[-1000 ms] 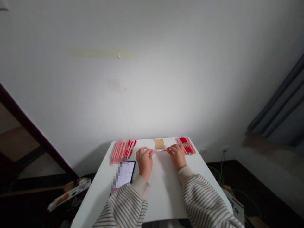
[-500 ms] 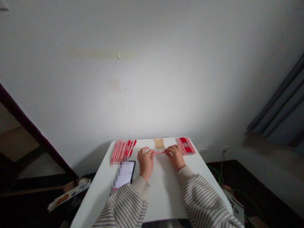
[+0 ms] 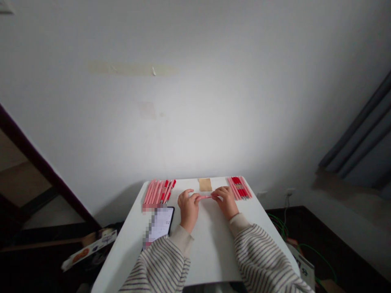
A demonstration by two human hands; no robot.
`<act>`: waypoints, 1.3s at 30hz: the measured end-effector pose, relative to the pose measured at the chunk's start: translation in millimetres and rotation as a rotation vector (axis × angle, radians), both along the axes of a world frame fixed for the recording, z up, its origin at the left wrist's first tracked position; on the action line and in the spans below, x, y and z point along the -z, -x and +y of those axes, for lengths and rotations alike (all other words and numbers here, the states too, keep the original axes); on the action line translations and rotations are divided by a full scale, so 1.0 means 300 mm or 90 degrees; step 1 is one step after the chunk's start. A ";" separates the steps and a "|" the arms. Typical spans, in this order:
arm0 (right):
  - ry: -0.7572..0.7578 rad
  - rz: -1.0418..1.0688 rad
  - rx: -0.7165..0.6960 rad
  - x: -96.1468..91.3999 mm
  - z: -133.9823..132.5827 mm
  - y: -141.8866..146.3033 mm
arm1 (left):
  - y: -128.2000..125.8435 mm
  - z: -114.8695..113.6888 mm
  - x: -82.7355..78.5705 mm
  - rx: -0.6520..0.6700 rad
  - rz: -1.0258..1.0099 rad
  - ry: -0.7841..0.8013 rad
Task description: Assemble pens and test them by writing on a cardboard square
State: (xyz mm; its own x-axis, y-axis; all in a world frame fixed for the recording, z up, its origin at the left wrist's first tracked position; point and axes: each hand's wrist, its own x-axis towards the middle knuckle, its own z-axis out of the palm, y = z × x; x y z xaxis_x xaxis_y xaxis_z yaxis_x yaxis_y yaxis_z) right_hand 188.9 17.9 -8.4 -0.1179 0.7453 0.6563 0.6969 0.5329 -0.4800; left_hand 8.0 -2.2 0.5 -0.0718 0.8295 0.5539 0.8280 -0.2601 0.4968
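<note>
A slim pink pen (image 3: 205, 197) is held level above the table between both hands. My left hand (image 3: 188, 209) pinches its left end with thumb and finger, the other fingers loosely curled. At the opposite end, my right hand (image 3: 226, 202) is closed on the pen with its fingertips, which hide the tip. Left of the hands lies a row of pink and red pens (image 3: 153, 193). A second row of pink and red pens (image 3: 239, 188) lies beyond my right hand. Just behind the held pen is a tan square piece (image 3: 205, 184).
The white table (image 3: 210, 248) stands against a pale wall (image 3: 195, 101). A phone (image 3: 163, 221) with a lit screen, partly pixelated, lies near my left forearm. Green cables (image 3: 279, 224) run on the floor at right; a printed box (image 3: 88, 251) sits low at left.
Both hands keep their grip on the pink pen. My left hand has shifted very slightly to the right; the rows of pens look the same.
</note>
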 end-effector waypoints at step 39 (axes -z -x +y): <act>0.082 0.014 -0.015 0.019 0.009 0.004 | 0.000 0.011 0.019 0.007 -0.009 -0.013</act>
